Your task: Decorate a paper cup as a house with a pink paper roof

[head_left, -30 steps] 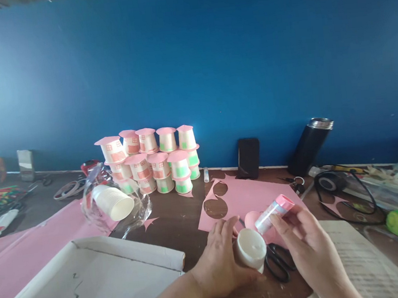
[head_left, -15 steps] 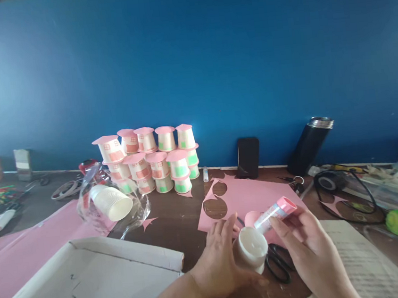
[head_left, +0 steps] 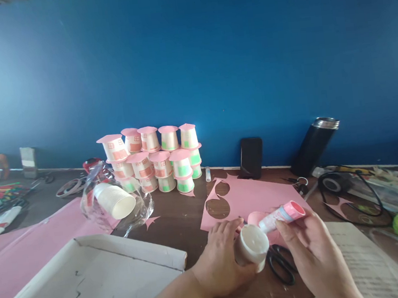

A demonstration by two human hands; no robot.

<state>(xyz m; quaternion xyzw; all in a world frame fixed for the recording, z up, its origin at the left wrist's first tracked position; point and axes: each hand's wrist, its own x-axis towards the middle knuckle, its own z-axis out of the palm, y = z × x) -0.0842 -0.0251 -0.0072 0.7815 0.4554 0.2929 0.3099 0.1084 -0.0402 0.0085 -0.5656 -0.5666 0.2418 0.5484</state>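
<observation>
My left hand (head_left: 224,255) wraps round a white paper cup (head_left: 254,242) that stands upside down on the dark table, its base facing up. In my right hand (head_left: 310,241) is a glue stick (head_left: 280,215) with a pink end, tilted so that its white tip is at the cup's base rim; whether it touches I cannot tell. Black-handled scissors (head_left: 282,263) lie beside the cup, partly under my right hand. Behind the cup a pink paper disc (head_left: 258,217) shows in part, on a pink sheet (head_left: 260,190) with round holes cut out.
Several decorated cups with pink roofs (head_left: 150,159) stand stacked by the blue wall. Plain cups (head_left: 115,200) in clear plastic and a white box lid (head_left: 120,280) are at left. A phone (head_left: 251,157), a black flask (head_left: 314,146) and a printed paper (head_left: 366,254) lie rightward.
The glue stick has moved slightly down and right with my right hand. My left thumb has closed in against the cup. The whole view has shifted a little.
</observation>
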